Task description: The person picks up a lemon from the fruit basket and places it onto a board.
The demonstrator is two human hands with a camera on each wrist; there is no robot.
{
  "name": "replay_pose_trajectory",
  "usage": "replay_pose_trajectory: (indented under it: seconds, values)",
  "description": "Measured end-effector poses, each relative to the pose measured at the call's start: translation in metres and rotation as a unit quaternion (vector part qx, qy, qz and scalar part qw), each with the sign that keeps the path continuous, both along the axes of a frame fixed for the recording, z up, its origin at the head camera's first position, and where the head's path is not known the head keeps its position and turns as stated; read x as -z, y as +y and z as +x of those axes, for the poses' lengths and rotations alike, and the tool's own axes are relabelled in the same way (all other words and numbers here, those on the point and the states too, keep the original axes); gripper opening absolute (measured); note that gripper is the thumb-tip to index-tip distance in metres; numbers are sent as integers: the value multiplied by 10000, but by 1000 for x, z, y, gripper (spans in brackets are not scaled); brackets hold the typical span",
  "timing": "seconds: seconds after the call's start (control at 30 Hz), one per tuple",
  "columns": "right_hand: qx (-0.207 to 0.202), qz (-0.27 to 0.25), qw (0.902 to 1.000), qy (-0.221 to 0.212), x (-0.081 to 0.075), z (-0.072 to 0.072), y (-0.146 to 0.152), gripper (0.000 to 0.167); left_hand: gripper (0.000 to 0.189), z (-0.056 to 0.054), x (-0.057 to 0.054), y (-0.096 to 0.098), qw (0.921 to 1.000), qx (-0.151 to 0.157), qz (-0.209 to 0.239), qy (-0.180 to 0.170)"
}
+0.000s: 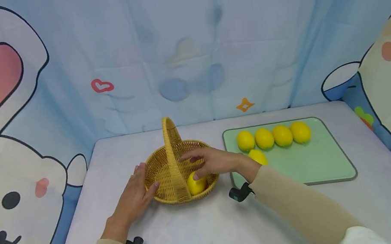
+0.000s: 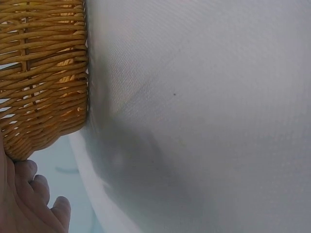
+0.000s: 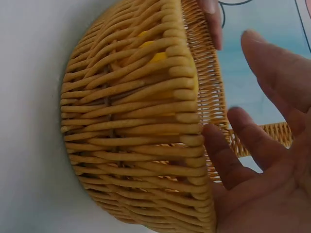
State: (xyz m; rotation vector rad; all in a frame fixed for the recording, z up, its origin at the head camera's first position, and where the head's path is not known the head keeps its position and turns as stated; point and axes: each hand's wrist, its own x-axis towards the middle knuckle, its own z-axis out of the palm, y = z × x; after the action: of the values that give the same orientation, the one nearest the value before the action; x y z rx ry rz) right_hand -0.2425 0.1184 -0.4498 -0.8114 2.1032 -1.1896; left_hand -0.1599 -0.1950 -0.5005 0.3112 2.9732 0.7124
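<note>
A wicker basket (image 1: 158, 170) with a tall handle stands on the table. Inside its right half lies a yellow lemon (image 1: 195, 184); in the right wrist view only bits of yellow show through the weave. My left hand (image 1: 134, 198) rests against the basket's left side, fingers extended along the rim. Over the right rim reaches my right hand (image 1: 212, 161), its thumb and fingers apart above the lemon. In the right wrist view, the right hand's spread fingers (image 3: 262, 145) have nothing between them.
A pale green tray (image 1: 305, 168) lies to the right of the basket. Several lemons (image 1: 264, 139) form a row along its back edge, and another lemon (image 1: 258, 156) sits in front, partly behind the right wrist. A printed curtain (image 1: 182, 46) hangs behind the table.
</note>
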Motion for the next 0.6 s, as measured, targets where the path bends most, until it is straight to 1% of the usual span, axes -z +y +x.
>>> replay_pose_trajectory:
  seconds: [0.13, 0.2, 0.27, 0.43, 0.6]
  values:
    - [-403, 377, 9982, 223, 1, -3, -6, 62, 88, 0, -1, 0, 10000, -3, 18, 11]
    - [-571, 608, 9959, 355, 1, -5, -9, 62, 88, 0, -1, 0, 10000, -14, 55, -6]
    - [-723, 830, 9931, 393, 2, -7, -12, 61, 88, 0, -1, 1, 10000, -26, 56, -38]
    - [-909, 1206, 9882, 260, 2, -7, -16, 60, 88, -1, 0, 1, 9999, -36, -23, -107]
    - [-1108, 1475, 9813, 558, 4, -9, -20, 57, 88, -2, 0, 0, 10000, -46, -34, -73]
